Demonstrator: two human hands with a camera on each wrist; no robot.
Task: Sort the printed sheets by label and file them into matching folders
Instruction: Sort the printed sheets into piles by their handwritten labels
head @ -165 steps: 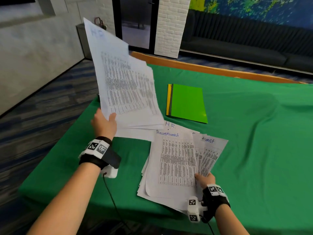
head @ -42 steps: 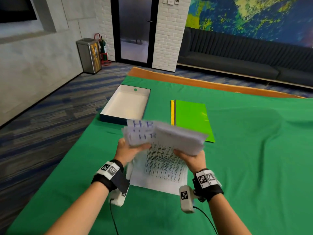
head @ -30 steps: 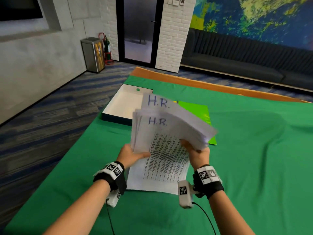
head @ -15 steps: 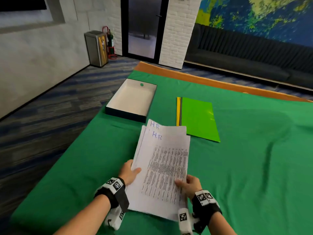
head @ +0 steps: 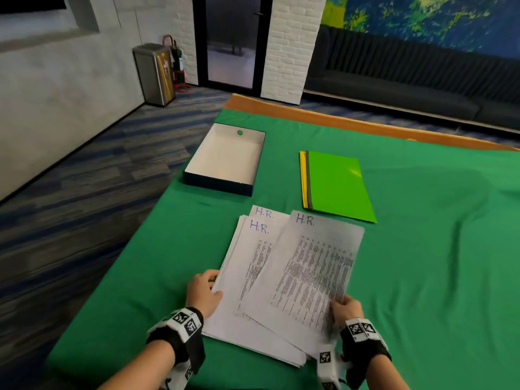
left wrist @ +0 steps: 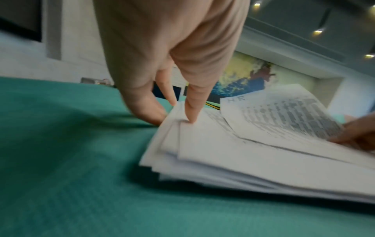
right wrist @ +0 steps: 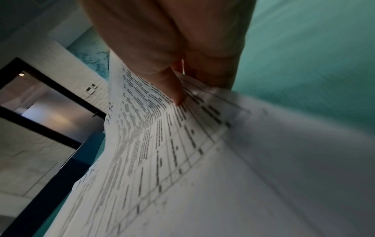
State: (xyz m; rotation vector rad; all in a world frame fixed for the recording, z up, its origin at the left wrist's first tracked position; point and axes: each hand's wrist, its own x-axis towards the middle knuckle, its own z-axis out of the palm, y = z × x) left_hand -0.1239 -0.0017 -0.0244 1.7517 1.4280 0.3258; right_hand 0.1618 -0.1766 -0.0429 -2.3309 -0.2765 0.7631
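Green cloth (head: 422,249) covers the table in the head view. A stack of printed sheets (head: 253,277) marked "H.R." lies at 6 o'clock on it, near the front edge. The left hand (head: 204,291) rests at the stack's left edge, fingers nearly straight against the paper. The right hand (head: 344,308) pinches the near right corner of the top sheet (head: 312,266), which is skewed clockwise over the rest. At 12 o'clock from the stack lie the folders (head: 337,185), a green one on top with grey and yellow edges showing at its left side. At 11 o'clock sits an open, white-lined box (head: 225,161) with dark outer walls. A steel bin (head: 154,73) stands on the floor by the far wall.

From the left wrist, the left hand (left wrist: 168,56) has one fingertip pressing down on the stack's (left wrist: 233,157) corner and others against its edge; the grip is released, not wrapped around the paper. The top sheet (left wrist: 284,115) lifts at 2 o'clock.

From the right wrist, the right hand (right wrist: 168,48) grips the top sheet (right wrist: 162,144), thumb on the printed face; the fingers beneath are hidden.
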